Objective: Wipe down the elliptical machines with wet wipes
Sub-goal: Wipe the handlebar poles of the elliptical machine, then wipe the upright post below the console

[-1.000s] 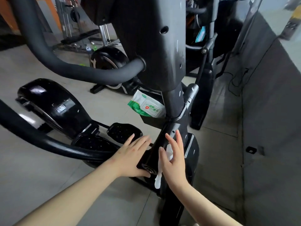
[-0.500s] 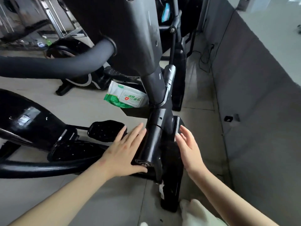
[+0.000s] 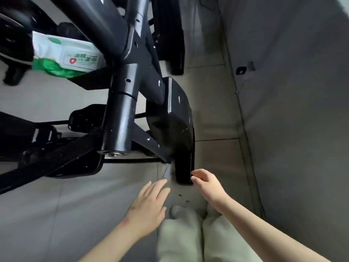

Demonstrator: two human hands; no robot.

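Looks steeply down on the black elliptical machine [image 3: 120, 118], with its thick centre post running from the top of the view to a capped end low in the middle. Finds the glossy black front cover [image 3: 173, 125] just right of that post, narrowing to a foot that stands on the tiled floor [image 3: 79, 205]. Shows the pack of wet wipes [image 3: 64, 55], white and green, wedged at upper left against the post on a black bracket, well apart from both hands. Holds the left hand [image 3: 149, 203] flat over the floor, palm down, fingers straight and slightly spread, gripping nothing. Puts its fingertips just left of the cover's foot, beside a pale patch [image 3: 166, 172] too blurred to name. Sets the right hand [image 3: 206, 183] at the foot's lower right edge, fingers loosely bent, with thumb and forefinger tips touching the black plastic. Carries nothing visible in that hand. Places a black pedal [image 3: 85, 118] left of the post. Takes in pale green trouser legs [image 3: 181, 239] and light shoes [image 3: 179, 210] between the forearms at the bottom. Takes in a grey wall [image 3: 292, 110] along the right, bearing a small black fitting [image 3: 241, 69].
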